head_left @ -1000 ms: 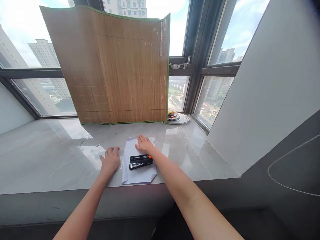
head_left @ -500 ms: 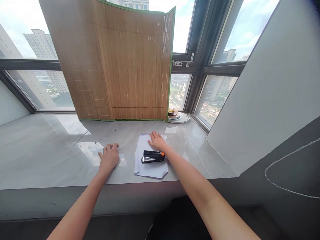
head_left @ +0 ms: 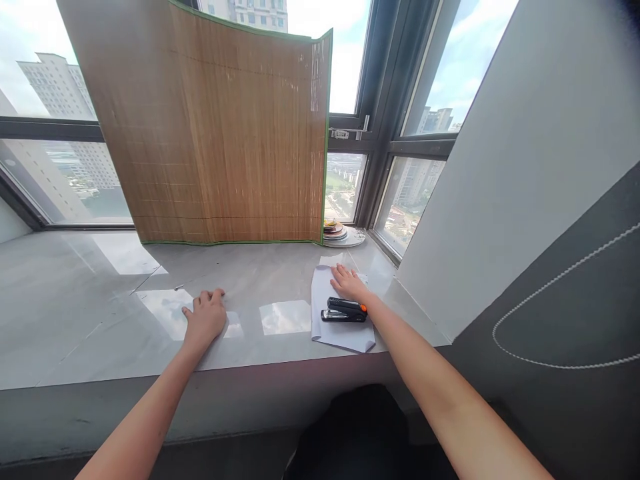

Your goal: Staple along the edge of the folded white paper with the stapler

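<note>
My right hand (head_left: 349, 283) lies with its fingers spread on the upper part of some white paper (head_left: 333, 333), holding nothing. A black stapler (head_left: 344, 311) with an orange part at its right end rests on the paper, just below that hand and beside the wrist. The paper's lower corners curl a little. On the left, my left hand (head_left: 206, 315) rests on the grey stone sill (head_left: 260, 287) with its fingers apart and nothing in it, well away from the paper.
A bamboo mat (head_left: 240, 147) with green edging stands upright against the windows. Stacked plates (head_left: 345, 235) sit at its lower right, in the window corner. A white wall (head_left: 490, 167) slopes in on the right, with a beaded cord (head_left: 530, 300) hanging beyond. The sill's front edge is near.
The paper and the stapler on it have shifted right along the sill with my right hand. My left hand stays on the sill. The view has turned slightly.
</note>
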`<state>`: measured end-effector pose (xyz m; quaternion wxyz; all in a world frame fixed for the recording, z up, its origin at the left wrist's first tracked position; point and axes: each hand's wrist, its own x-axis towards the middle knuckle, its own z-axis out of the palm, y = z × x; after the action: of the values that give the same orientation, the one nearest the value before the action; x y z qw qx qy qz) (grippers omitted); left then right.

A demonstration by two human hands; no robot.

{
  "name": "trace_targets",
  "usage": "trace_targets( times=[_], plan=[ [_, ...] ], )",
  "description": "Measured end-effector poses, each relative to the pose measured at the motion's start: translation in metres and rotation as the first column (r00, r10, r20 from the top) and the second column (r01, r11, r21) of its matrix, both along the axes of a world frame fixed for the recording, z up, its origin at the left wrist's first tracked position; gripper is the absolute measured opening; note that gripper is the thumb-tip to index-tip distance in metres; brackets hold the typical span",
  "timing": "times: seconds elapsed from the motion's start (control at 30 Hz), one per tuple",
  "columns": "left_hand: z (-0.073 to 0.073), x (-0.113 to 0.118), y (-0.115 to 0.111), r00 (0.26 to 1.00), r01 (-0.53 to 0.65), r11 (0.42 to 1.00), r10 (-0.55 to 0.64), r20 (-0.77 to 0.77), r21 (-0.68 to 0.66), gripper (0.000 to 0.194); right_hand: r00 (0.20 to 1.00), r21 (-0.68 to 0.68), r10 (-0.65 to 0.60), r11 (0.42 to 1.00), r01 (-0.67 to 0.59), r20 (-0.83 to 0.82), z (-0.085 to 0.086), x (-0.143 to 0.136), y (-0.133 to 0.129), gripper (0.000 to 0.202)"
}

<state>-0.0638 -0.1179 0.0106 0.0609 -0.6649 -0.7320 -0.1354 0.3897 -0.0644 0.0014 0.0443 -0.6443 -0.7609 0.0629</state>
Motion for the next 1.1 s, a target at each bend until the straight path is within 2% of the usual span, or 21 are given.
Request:
trace_targets(
  times=[0.13,0.3,0.43,0.57,0.67,0.8,0.97,1.1],
  plan=[
    [-0.001,0.0,0.001,1.0,-0.004,1.0,0.004,-0.018,0.008,0.046,0.995,0.004,0.094,0.996,-0.094,-0.03,0.002,-0.049,0.007,0.067],
    [-0.002,-0.001,0.002,1.0,-0.006,1.0,0.006,0.002,0.003,0.044,0.957,0.061,0.268,0.963,-0.262,-0.113,0.006,-0.145,0.017,0.066],
    [0.0,-0.005,0.005,0.997,-0.012,0.999,0.014,0.077,-0.029,0.044,0.928,0.066,0.352,0.936,-0.346,-0.126,0.008,-0.216,0.028,0.065],
    [0.002,-0.01,0.009,0.987,-0.046,0.997,0.054,0.149,-0.053,0.044,0.914,0.067,0.38,0.925,-0.374,-0.144,0.008,-0.261,0.04,0.065],
    [0.003,-0.013,0.011,0.981,-0.064,0.997,0.071,0.178,-0.049,0.045,0.908,0.087,0.39,0.921,-0.38,-0.153,0.007,-0.274,0.044,0.065],
    [0.002,-0.012,0.012,0.981,-0.077,0.996,0.082,0.176,-0.035,0.042,0.893,0.154,0.422,0.903,-0.4,-0.156,0.008,-0.273,0.042,0.062],
    [0.004,-0.01,0.01,0.982,-0.079,0.996,0.084,0.168,-0.038,0.041,0.885,0.281,0.46,0.861,-0.424,-0.073,0.011,-0.268,0.033,0.041],
    [0.006,-0.008,0.009,0.982,-0.081,0.996,0.087,0.165,-0.044,0.04,0.883,0.315,0.468,0.842,-0.439,-0.021,0.013,-0.266,0.029,0.036]
  ],
)
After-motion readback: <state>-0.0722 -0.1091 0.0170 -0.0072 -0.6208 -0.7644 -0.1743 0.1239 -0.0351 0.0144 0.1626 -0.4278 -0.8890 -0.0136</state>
